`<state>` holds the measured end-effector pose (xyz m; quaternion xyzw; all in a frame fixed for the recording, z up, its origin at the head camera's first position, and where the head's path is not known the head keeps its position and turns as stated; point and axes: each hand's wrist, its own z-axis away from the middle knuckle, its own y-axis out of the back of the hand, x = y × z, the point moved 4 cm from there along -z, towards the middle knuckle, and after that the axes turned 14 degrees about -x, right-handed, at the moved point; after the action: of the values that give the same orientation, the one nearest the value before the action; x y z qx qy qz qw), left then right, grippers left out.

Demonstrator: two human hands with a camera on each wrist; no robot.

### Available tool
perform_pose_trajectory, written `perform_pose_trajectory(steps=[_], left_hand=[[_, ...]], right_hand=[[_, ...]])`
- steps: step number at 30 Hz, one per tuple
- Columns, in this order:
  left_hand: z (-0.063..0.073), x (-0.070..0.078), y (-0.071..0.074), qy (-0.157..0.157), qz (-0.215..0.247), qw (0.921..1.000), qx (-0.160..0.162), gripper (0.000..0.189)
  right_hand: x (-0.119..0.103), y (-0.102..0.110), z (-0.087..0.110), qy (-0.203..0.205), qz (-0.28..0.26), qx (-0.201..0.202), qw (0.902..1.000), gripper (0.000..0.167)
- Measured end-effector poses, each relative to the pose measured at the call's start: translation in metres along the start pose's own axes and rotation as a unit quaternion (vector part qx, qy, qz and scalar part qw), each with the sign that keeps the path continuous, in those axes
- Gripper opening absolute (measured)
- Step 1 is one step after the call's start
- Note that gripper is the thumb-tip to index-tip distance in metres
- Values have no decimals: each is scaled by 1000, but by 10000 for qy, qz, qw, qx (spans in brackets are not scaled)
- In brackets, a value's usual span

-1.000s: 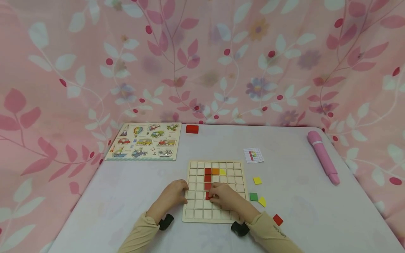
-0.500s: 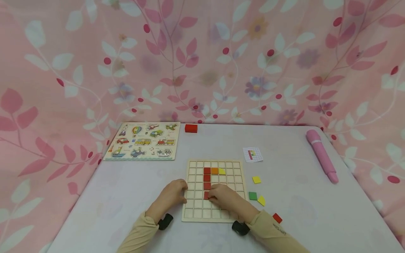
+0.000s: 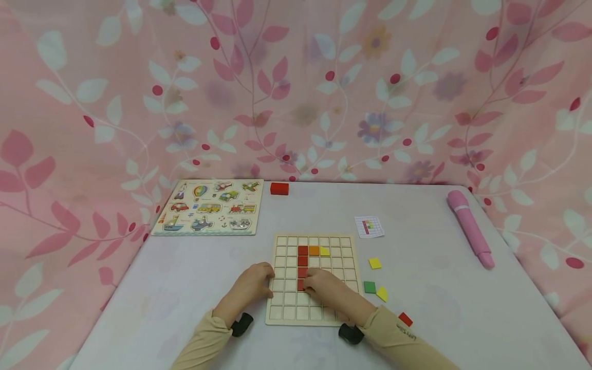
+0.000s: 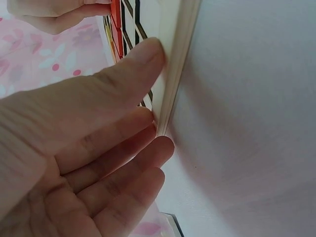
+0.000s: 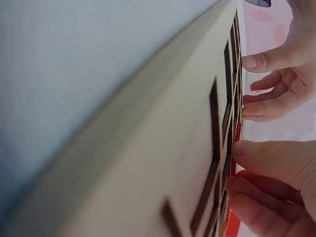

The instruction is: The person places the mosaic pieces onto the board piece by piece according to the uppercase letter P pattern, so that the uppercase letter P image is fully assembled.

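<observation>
A wooden grid board (image 3: 290,312) lies flat with a column of red square tiles in it, an orange tile (image 3: 314,251) and a yellow rounded tile (image 3: 325,251) beside the topmost one. My right hand (image 3: 330,293) pinches the lowest red tile (image 3: 300,284) of that column, fingertips right at the board's surface. On the left side, my left hand (image 3: 251,283) touches the board's edge with spread fingers. In the left wrist view its thumb (image 4: 145,54) rests on the rim (image 4: 173,64) and the other fingertips meet the side.
Right of the board lie a yellow square (image 3: 375,263), a green square (image 3: 369,287), a yellow rounded tile (image 3: 382,294) and a red tile (image 3: 405,319). A pattern card (image 3: 369,227) sits behind them. Farther off are a vehicle puzzle (image 3: 210,208), a red block (image 3: 279,189) and a pink stick (image 3: 470,228).
The lowest red tile has shifted slightly away from the person, up against the tile above it, with the right fingers on it. The left hand stays at the board's edge.
</observation>
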<state>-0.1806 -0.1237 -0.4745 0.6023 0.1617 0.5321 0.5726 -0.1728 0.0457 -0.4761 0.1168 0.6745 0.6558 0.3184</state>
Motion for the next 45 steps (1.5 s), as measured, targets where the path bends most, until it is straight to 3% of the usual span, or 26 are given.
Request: perform_pose_trajectory(steps=[12,18,24,33,40,45], left_hand=[[-1,0,-1,118,75,9999,-83,35],[-1,0,-1,100,96,9999,-104,35],[-1,0,0,50,95,9999,-47,35],[-3,-2,-3,58,104,9999,-68,35],[-3,0,-2,7,69,10000,-48,35],[-1,-1,-1,63,73,10000,0,35]], right_hand=[[6,-1,8,-195,-776,-195,9966,9],[5,13,20,-76,-839,501,9952,10],[7,33,37,-10,-954,871,9916,12],[22,54,71,500,-721,1736,9809,18],[31,62,107,114,-652,1990,9778,22],[32,67,130,-39,-633,2168,9742,34]])
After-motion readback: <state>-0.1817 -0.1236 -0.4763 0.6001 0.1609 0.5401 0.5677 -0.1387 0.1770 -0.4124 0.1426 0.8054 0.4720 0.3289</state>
